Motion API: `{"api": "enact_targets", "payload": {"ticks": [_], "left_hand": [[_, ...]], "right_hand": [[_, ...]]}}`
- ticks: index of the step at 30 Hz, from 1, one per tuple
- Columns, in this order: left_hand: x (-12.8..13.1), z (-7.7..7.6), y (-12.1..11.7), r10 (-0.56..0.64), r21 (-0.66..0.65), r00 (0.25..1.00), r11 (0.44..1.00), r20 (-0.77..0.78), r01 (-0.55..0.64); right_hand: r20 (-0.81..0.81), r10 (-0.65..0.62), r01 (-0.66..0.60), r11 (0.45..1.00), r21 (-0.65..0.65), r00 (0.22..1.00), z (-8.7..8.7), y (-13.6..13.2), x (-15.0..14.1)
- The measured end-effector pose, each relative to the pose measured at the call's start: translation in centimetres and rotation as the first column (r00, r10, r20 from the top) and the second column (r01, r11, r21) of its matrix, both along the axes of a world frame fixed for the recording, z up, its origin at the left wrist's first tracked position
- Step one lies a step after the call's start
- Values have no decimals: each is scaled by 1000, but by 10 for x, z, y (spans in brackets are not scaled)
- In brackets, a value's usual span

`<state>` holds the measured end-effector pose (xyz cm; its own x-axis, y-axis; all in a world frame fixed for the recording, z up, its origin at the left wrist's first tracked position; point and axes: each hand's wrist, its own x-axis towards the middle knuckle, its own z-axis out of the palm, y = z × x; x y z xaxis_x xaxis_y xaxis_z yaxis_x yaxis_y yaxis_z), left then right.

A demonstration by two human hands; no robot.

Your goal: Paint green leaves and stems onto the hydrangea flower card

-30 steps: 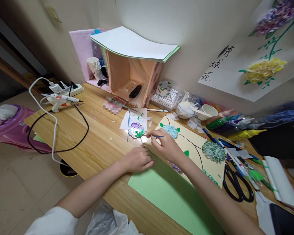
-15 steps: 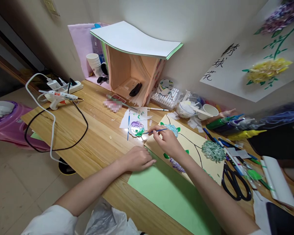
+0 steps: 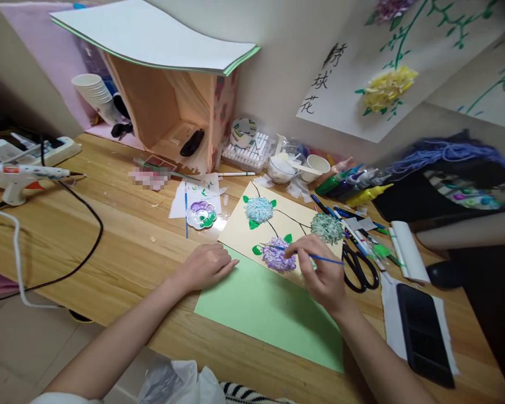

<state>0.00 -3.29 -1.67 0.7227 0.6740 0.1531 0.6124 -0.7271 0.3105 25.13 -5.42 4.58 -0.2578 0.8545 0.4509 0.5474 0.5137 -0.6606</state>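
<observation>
A thin blue paintbrush [image 3: 322, 260] is pinched in my right hand [image 3: 320, 269]. Its tip lies over the purple flower [image 3: 280, 258], near a green leaf painted on the cream sheet [image 3: 235, 224]. Textured blue [image 3: 258, 210] and grey-green [image 3: 327, 227] flowers, joined by black stems, also decorate this sheet. My left hand [image 3: 208, 265] rests by the sheet's near left corner, fingers loosely curled and nothing visible in them. Beneath lies green paper [image 3: 269, 320]. A flower-shaped palette [image 3: 201, 215] with purple and green paint sits beyond the left hand.
At left is a glue gun [image 3: 17, 179] with cords. A peach box [image 3: 172, 112] stands at the back. Paint bottles [image 3: 353, 185], pens and black scissors [image 3: 361, 269] lie right of the sheet. A phone [image 3: 425, 331] is at the right front. A second blue brush [image 3: 186, 210] lies beside the palette.
My right hand has moved the brush from the palette rightward and nearer, over the purple flower. The left hand stays resting on the table. The camera view has turned right.
</observation>
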Motion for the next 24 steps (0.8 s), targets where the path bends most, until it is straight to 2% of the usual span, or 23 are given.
{"api": "enact_targets", "payload": {"ticks": [3, 8, 24], "left_hand": [[1, -1, 0, -8, -10, 1000, 1000, -26, 7], [3, -1, 2, -16, -20, 1000, 1000, -22, 16], [3, -2, 3, -21, -40, 1000, 999, -19, 21]], "right_hand": [[55, 39, -41, 998, 43, 998, -13, -13, -2], [104, 46, -51, 997, 53, 993, -27, -12, -5], [130, 56, -68, 994, 90, 990, -21, -7, -6]]}}
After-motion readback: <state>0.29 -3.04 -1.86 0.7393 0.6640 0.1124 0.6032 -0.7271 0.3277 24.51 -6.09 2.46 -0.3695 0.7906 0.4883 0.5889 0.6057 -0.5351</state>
